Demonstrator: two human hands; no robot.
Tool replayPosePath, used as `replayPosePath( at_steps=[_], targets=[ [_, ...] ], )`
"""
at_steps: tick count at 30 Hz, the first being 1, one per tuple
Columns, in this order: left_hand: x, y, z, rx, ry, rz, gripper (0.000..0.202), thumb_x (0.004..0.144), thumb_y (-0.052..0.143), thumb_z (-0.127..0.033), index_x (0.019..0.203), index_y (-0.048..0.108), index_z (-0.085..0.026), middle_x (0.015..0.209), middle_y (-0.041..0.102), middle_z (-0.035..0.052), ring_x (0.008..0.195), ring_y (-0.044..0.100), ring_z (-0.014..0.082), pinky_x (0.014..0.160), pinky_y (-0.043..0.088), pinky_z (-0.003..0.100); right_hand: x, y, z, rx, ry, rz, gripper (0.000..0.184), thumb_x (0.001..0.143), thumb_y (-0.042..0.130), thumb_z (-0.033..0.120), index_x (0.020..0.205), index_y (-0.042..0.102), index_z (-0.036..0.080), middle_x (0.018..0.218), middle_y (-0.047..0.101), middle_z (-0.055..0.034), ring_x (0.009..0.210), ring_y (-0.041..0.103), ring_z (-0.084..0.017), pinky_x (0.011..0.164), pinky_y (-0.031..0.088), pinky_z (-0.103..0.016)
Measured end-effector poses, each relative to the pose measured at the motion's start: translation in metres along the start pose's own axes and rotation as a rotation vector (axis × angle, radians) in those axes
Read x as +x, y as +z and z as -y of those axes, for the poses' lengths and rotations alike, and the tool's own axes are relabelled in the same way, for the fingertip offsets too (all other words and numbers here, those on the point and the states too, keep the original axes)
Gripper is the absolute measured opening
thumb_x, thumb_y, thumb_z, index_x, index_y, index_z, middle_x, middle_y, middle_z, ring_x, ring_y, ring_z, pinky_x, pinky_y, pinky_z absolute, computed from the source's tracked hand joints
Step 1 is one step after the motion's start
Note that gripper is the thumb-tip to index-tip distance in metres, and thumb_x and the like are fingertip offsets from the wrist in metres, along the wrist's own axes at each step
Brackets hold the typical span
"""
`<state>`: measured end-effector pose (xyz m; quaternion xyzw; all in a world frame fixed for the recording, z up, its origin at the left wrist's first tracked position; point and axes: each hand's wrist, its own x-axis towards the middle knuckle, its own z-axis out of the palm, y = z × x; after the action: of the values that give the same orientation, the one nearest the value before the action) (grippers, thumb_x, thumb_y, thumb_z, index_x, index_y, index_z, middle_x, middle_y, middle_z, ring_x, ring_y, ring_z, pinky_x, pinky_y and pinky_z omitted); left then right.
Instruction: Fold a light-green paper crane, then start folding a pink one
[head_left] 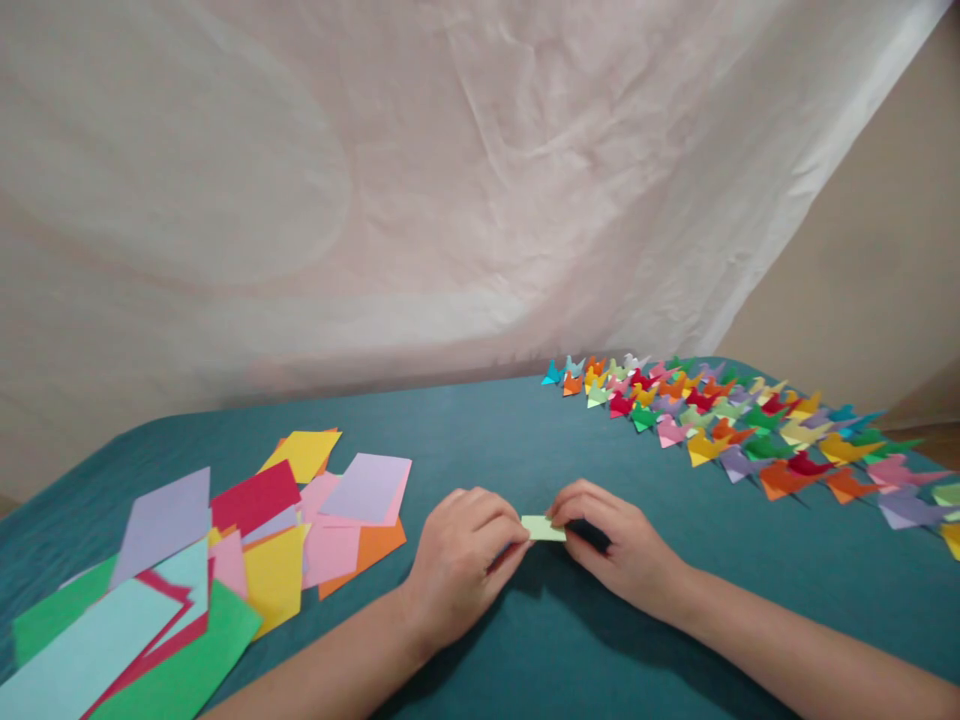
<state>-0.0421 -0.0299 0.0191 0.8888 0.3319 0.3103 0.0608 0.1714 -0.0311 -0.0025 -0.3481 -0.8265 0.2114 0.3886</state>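
A small folded strip of pale green paper (pixel 543 528) lies low over the teal tablecloth (pixel 495 430), pinched from both ends. My left hand (pixel 461 563) is closed on its left end with thumb and fingers. My right hand (pixel 611 545) is closed on its right end, fingertips pressed onto the fold. Both forearms come in from the bottom edge. Part of the paper is hidden under the fingers.
Loose coloured paper sheets (pixel 225 555) lie scattered at the left: lilac, red, yellow, pink, orange, green, pale blue. Rows of several small folded paper figures (pixel 735 425) in many colours run along the right. A creased white cloth backdrop (pixel 420 190) hangs behind the table.
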Motion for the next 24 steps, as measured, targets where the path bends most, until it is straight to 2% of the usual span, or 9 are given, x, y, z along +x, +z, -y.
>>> replayPosePath(
  at_steps=[5, 10, 16, 24],
  targets=[
    [-0.0001, 0.0023, 0.0019, 0.089, 0.139, -0.054, 0.015, 0.087, 0.052, -0.017, 0.075, 0.059, -0.018, 0.076, 0.064, 0.0007, 0.073, 0.055, 0.0135, 0.068, 0.038, 0.029, -0.0014, 0.0025, 0.001, -0.171, -0.103, -0.039, 0.011, 0.081, 0.057, 0.015, 0.092, 0.057, 0.02, 0.091, 0.062, -0.005, 0.083, 0.056, -0.016, 0.073, 0.046, -0.029],
    [0.0008, 0.0039, 0.0022, 0.103, 0.225, -0.09, 0.012, 0.084, 0.056, -0.014, 0.073, 0.058, -0.018, 0.073, 0.064, -0.0013, 0.072, 0.055, 0.0122, 0.068, 0.038, 0.028, -0.0014, 0.0018, 0.0022, -0.351, -0.234, -0.092, 0.011, 0.082, 0.055, 0.01, 0.087, 0.058, 0.019, 0.085, 0.064, -0.0042, 0.08, 0.054, -0.018, 0.07, 0.041, -0.033],
    [0.0003, 0.0047, 0.0027, 0.083, 0.226, -0.077, 0.011, 0.085, 0.055, -0.014, 0.075, 0.059, -0.018, 0.075, 0.064, -0.0009, 0.073, 0.055, 0.0117, 0.07, 0.039, 0.028, -0.002, -0.0004, 0.0029, -0.453, -0.327, -0.097, 0.011, 0.084, 0.054, 0.009, 0.086, 0.059, 0.018, 0.08, 0.065, -0.0031, 0.076, 0.054, -0.017, 0.069, 0.038, -0.033],
    [-0.001, 0.0059, 0.0054, 0.086, 0.184, -0.041, 0.009, 0.086, 0.053, -0.015, 0.08, 0.059, -0.018, 0.081, 0.064, 0.0004, 0.077, 0.056, 0.0133, 0.071, 0.039, 0.029, -0.0026, -0.0016, 0.0023, -0.562, -0.374, -0.068, 0.008, 0.083, 0.054, 0.009, 0.085, 0.058, 0.016, 0.081, 0.065, -0.0043, 0.077, 0.054, -0.018, 0.07, 0.039, -0.034]
  ],
)
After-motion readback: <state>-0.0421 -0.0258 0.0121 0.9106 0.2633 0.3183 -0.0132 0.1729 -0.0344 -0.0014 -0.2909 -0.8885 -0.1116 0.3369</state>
